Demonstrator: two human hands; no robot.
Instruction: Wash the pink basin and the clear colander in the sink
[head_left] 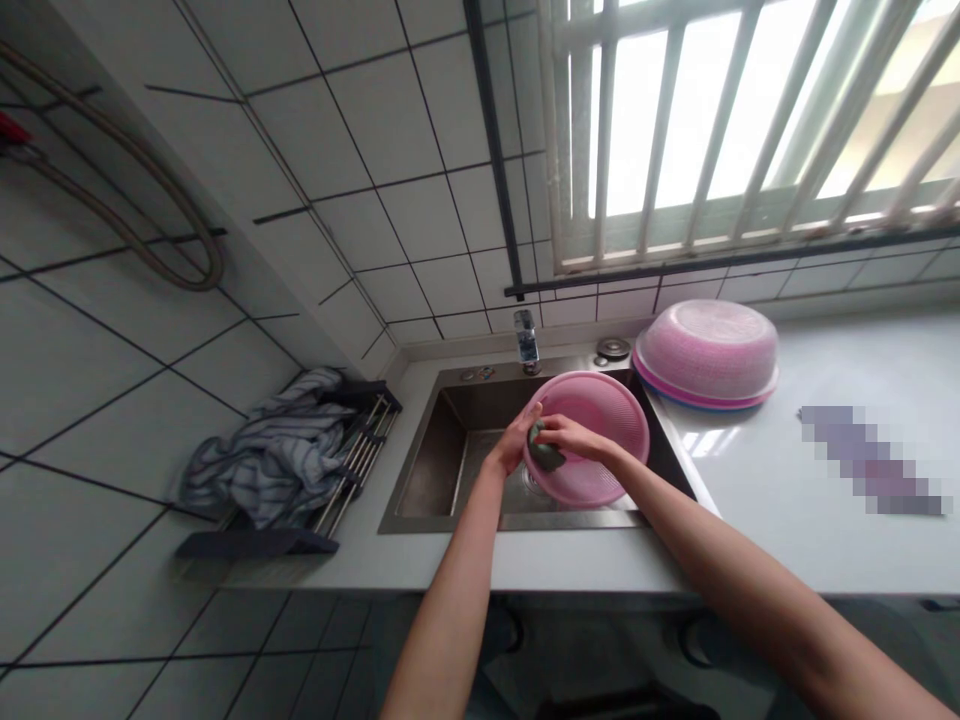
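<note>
A pink perforated basin [611, 430] is held tilted inside the steel sink [429, 490]. My left hand [513, 442] grips the left side of its rim, the thumb pointing up. In my right hand [571, 436] is a dark green cloth [545, 452], pressed against the basin near the left rim, close to my left fingers. The fingers of my right hand are closed on the cloth. Behind the basin stands the faucet [526, 340].
Upturned pink basins [709, 350] are stacked right of the sink. A striped cloth [274, 450] lies on a dark rack [364, 445] at the left. A sink stopper [613, 348] sits behind the basin. A blurred-out object [870, 460] lies on the right counter.
</note>
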